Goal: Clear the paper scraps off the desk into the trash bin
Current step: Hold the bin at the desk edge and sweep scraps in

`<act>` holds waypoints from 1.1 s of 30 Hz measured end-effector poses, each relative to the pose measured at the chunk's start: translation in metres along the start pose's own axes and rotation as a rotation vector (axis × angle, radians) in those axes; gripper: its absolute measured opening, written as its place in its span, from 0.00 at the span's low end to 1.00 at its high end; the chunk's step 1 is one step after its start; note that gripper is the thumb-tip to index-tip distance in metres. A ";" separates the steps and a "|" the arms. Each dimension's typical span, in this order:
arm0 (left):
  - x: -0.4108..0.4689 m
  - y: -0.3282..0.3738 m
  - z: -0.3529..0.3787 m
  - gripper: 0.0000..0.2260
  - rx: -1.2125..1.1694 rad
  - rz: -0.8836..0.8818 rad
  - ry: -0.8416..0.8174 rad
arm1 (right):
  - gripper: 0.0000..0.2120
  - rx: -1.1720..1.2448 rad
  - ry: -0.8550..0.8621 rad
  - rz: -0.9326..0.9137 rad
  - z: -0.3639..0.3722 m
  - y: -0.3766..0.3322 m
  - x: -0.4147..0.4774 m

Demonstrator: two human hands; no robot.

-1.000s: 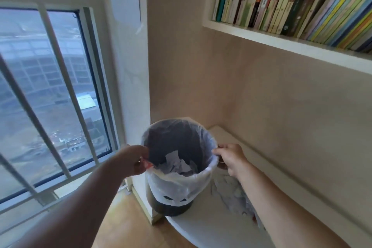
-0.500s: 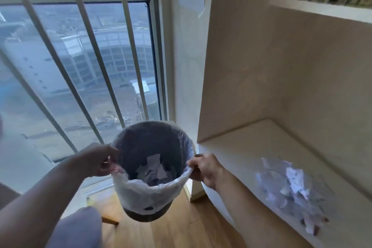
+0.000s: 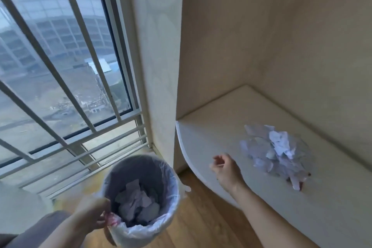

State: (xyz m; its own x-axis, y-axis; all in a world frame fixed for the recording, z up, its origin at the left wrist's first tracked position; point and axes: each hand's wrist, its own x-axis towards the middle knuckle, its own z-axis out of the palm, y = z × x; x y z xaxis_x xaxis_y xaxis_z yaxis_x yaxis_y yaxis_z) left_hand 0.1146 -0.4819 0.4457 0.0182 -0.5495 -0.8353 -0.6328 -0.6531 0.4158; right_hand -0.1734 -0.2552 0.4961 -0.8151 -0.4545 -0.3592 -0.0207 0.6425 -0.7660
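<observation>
At the left, the left hand point(image 3: 94, 215) has its fingers clamped on the near rim of the trash bin point(image 3: 141, 197), which is low beside the table point(image 3: 211, 137) edge with some scraps inside. The right hand point(image 3: 226, 169) hovers over the table, fingers loosely curled and holding nothing. The paper scraps point(image 3: 275, 151) lie heaped to its right and slightly farther back, so the right hand is the nearer one.

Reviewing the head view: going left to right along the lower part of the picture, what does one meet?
Left hand gripping the rim → grey trash bin with white plastic liner → empty right hand over the white desk → pile of torn white paper scraps.
</observation>
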 end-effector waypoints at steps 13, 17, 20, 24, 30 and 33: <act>0.012 0.011 0.084 0.12 0.145 0.094 -0.012 | 0.43 -0.569 0.376 0.072 -0.161 0.080 0.118; 0.012 0.017 0.096 0.13 0.160 0.121 -0.016 | 0.40 -0.638 0.276 0.094 -0.159 0.095 0.132; 0.011 0.021 0.098 0.12 0.164 0.116 0.000 | 0.36 -0.646 0.247 0.036 -0.162 0.099 0.130; 0.016 0.025 0.098 0.13 0.170 0.107 0.002 | 0.39 -0.707 0.361 -0.050 -0.177 0.096 0.127; 0.021 0.029 0.101 0.12 0.162 0.107 0.010 | 0.45 -0.483 0.272 0.115 -0.196 0.112 0.148; 0.021 0.028 0.105 0.12 0.161 0.109 -0.001 | 0.40 -0.533 0.243 0.009 -0.172 0.119 0.156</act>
State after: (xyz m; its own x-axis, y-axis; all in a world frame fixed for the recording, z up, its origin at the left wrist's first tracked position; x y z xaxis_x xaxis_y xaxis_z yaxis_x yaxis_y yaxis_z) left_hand 0.0160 -0.4572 0.4026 -0.0578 -0.6120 -0.7888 -0.7466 -0.4980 0.4411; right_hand -0.4025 -0.1438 0.4404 -0.9247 -0.3334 -0.1839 -0.2500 0.8960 -0.3670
